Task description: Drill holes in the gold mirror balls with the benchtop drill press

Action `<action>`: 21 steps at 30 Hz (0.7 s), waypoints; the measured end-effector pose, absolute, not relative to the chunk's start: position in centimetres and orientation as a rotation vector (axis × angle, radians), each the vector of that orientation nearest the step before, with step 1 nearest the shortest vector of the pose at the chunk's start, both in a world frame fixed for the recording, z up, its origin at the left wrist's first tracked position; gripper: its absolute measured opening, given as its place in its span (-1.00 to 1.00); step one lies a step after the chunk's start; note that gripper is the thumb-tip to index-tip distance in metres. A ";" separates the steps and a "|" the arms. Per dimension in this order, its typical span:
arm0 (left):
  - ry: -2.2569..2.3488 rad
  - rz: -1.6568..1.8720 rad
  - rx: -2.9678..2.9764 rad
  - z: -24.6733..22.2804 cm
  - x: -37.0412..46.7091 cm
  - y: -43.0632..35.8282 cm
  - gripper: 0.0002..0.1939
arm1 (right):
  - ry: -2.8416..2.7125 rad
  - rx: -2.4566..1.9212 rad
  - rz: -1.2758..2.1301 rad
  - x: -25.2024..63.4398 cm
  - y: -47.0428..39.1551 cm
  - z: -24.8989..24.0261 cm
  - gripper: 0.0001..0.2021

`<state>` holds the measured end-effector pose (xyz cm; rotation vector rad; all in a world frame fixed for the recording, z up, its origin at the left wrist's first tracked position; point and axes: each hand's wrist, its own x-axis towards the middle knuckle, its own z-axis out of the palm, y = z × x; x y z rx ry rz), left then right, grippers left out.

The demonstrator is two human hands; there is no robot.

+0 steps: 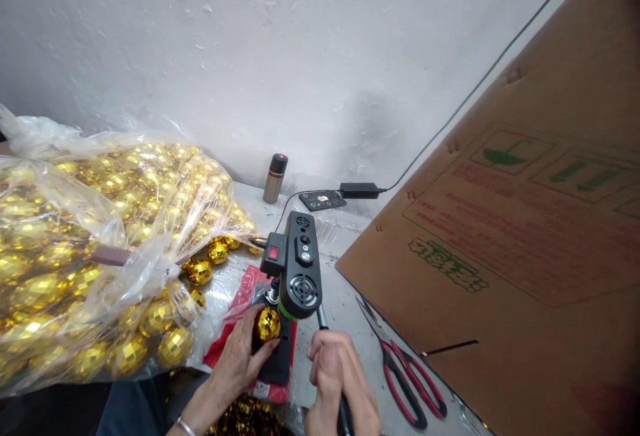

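Observation:
A gold mirrored ball (pixel 267 324) is held between the thumb and fingers of my left hand (pixel 243 349), low beside a black press-like device (pixel 301 263) with a red switch. My right hand (pixel 340 379) is wrapped round the black handle of a metal lever (pixel 322 317) at the device's right side. The device's dark base (pixel 277 366) rests on a red plastic sheet (pixel 215 351). Part of the ball's left side is hidden by my fingers.
Clear bags of gold balls (pixel 125 223) fill the left, with loose balls (pixel 200 272) beside them. Scissors (pixel 407 376) lie right of my right hand, by a large cardboard box (pixel 500 236). A spray can (pixel 275 179), a phone (pixel 323 200) and a power adapter (pixel 359 190) are behind the device.

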<state>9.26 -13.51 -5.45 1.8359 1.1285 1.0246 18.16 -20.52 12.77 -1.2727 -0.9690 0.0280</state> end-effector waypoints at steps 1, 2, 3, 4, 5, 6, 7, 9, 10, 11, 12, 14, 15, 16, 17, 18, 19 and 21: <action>1.120 1.027 1.834 -5.5 9.4 -13.5 -0.48 | -0.969 -1.277 0.026 18.1 -20.6 12.7 -0.67; 1.114 1.028 1.828 -5.5 9.5 -13.4 -0.47 | -0.970 -1.277 0.022 18.1 -20.6 12.7 -0.67; 1.108 1.028 1.821 -5.5 9.5 -13.5 -0.47 | -0.970 -1.275 0.019 18.1 -20.6 12.7 -0.67; 1.101 1.029 1.815 -5.5 9.6 -13.5 -0.47 | -0.971 -1.273 0.015 18.1 -20.6 12.7 -0.67; 1.089 1.027 1.812 -5.5 9.6 -13.5 -0.47 | -0.972 -1.270 0.011 18.1 -20.6 12.7 -0.67; 1.069 1.023 1.815 -5.5 9.5 -13.6 -0.46 | -0.973 -1.268 0.009 18.1 -20.6 12.7 -0.66; 1.043 1.015 1.824 -5.6 9.4 -13.7 -0.45 | -0.975 -1.267 0.007 18.1 -20.6 12.8 -0.66; 0.991 0.980 1.846 -5.6 9.2 -13.8 -0.42 | -0.977 -1.267 0.008 18.1 -20.6 12.8 -0.65; 0.976 0.957 1.851 -5.6 9.1 -13.8 -0.41 | -0.976 -1.267 0.010 18.1 -20.6 12.9 -0.65; 0.970 0.934 1.850 -5.6 8.9 -13.8 -0.40 | -0.974 -1.269 0.013 18.1 -20.6 12.9 -0.65; 0.973 0.917 1.845 -5.5 8.9 -13.8 -0.40 | -0.973 -1.272 0.019 18.0 -20.7 12.9 -0.65; 0.992 0.913 1.833 -5.3 8.9 -13.6 -0.41 | -0.971 -1.277 0.034 18.0 -20.7 13.0 -0.65; 1.005 0.918 1.830 -5.1 9.0 -13.5 -0.42 | -0.972 -1.277 0.039 18.0 -20.8 13.1 -0.65; 1.019 0.919 1.832 -4.9 9.1 -13.4 -0.44 | -0.972 -1.277 0.041 17.9 -20.8 13.1 -0.65; 1.034 0.915 1.839 -4.7 9.2 -13.2 -0.47 | -0.971 -1.275 0.037 17.9 -20.8 13.1 -0.65; 1.051 0.903 1.849 -4.6 9.4 -13.1 -0.49 | -0.968 -1.272 0.031 17.8 -20.8 13.1 -0.65; 1.069 0.884 1.861 -4.4 9.5 -13.0 -0.50 | -0.967 -1.269 0.022 17.8 -20.8 13.0 -0.65; 1.098 0.843 1.887 -4.3 9.6 -12.9 -0.52 | -0.972 -1.270 0.006 17.6 -20.8 12.6 -0.63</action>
